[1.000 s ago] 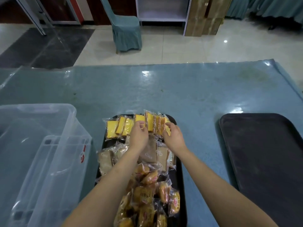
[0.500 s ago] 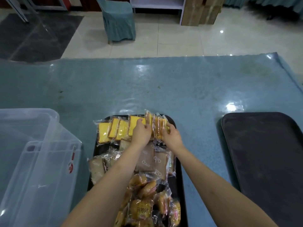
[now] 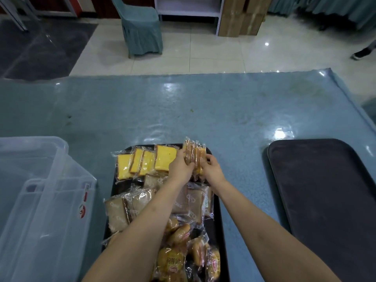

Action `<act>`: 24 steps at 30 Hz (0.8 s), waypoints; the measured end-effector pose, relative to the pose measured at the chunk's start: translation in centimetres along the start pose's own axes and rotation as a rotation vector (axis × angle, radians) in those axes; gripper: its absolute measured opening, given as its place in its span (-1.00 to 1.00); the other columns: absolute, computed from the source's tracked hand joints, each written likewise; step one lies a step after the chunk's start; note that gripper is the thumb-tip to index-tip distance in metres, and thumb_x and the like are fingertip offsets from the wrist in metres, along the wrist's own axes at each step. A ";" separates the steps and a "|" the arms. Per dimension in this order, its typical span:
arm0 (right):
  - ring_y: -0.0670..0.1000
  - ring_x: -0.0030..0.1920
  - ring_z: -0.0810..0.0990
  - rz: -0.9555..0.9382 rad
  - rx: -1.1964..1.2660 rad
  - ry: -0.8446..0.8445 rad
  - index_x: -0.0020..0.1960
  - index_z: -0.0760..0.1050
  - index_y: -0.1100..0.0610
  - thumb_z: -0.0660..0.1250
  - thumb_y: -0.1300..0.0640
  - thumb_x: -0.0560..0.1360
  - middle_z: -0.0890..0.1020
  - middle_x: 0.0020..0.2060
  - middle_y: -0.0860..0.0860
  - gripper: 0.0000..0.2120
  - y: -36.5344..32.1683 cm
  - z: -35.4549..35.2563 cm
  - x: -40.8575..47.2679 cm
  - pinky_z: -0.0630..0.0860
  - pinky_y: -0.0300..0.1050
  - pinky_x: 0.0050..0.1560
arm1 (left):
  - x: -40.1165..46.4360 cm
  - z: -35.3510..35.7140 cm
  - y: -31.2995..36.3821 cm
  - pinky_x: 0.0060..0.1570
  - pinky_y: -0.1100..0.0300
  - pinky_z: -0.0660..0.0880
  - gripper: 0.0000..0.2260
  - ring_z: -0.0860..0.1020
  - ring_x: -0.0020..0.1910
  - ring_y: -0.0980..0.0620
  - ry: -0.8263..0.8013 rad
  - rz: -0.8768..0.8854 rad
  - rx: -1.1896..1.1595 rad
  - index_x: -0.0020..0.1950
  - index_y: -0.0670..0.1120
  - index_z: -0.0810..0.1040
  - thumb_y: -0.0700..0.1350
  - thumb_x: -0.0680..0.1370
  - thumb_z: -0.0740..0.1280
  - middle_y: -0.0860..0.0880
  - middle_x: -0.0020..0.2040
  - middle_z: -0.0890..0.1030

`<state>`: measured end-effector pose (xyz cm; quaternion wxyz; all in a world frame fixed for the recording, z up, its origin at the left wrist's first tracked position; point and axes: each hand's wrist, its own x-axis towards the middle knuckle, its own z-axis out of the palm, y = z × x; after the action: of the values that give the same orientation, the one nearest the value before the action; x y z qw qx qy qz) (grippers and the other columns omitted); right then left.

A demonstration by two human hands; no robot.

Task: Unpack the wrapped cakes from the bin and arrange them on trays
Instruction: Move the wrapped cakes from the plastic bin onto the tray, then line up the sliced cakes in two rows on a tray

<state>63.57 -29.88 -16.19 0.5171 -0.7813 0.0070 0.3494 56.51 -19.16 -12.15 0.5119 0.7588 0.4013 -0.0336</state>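
Observation:
A black tray (image 3: pixel 217 216) in front of me holds wrapped cakes: yellow slices (image 3: pixel 146 161) across its far end, brown slices (image 3: pixel 126 208) in the middle, round golden buns (image 3: pixel 173 261) nearest me. At the far right corner a bundle of upright yellow slices (image 3: pixel 194 152) stands on edge. My left hand (image 3: pixel 180 167) grips the bundle's left side and my right hand (image 3: pixel 211 169) grips its right side, squeezing the packets together. The clear plastic bin (image 3: pixel 40 200) stands to the left and looks empty.
A second black tray (image 3: pixel 325 200) lies bare at the right on the blue plastic-covered table (image 3: pixel 203 108). Beyond the table's far edge are a covered chair (image 3: pixel 142 31), cardboard boxes (image 3: pixel 242 17) and a tiled floor. Someone's shoe (image 3: pixel 361 54) shows at far right.
Both hands closed in on the upright yellow slices and pressed them tighter together. The view shifted a little, and the bin slid left in the frame.

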 end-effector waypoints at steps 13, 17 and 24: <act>0.08 0.22 0.69 -0.111 0.313 0.009 0.33 0.53 -0.13 0.29 -0.03 0.63 0.70 0.20 0.00 -0.72 -1.9 -1.9 -6.3 0.59 0.27 0.29 | -5.5 -1.3 2.5 0.01 0.28 0.59 -0.47 0.60 0.20 0.12 0.093 0.162 -0.195 0.53 0.10 0.37 -0.21 0.61 0.42 0.09 0.42 0.52; 0.04 0.25 0.67 -0.219 0.344 0.041 0.42 0.50 -0.04 0.32 0.00 0.64 0.69 0.22 0.01 -0.65 -2.7 -2.6 -9.4 0.55 0.25 0.36 | -9.0 -1.9 3.1 0.25 0.11 0.56 -0.48 0.54 0.22 0.19 0.131 0.233 -0.288 0.51 0.11 0.40 -0.19 0.60 0.44 0.18 0.30 0.53; -0.18 0.08 0.70 -0.331 0.324 0.083 0.26 0.51 -0.15 0.26 0.11 0.72 0.70 0.11 -0.07 -0.80 -2.9 -4.6 -15.6 0.58 -0.28 0.05 | -15.1 -2.3 3.8 0.34 0.16 0.44 -0.47 0.46 0.34 0.20 0.113 0.348 -0.306 0.52 0.09 0.39 -0.14 0.60 0.46 0.17 0.40 0.50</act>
<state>55.33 -37.76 -4.22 0.6853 -0.6922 -0.0439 0.2219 47.94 -26.64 -1.21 0.5958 0.7308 0.2927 0.1589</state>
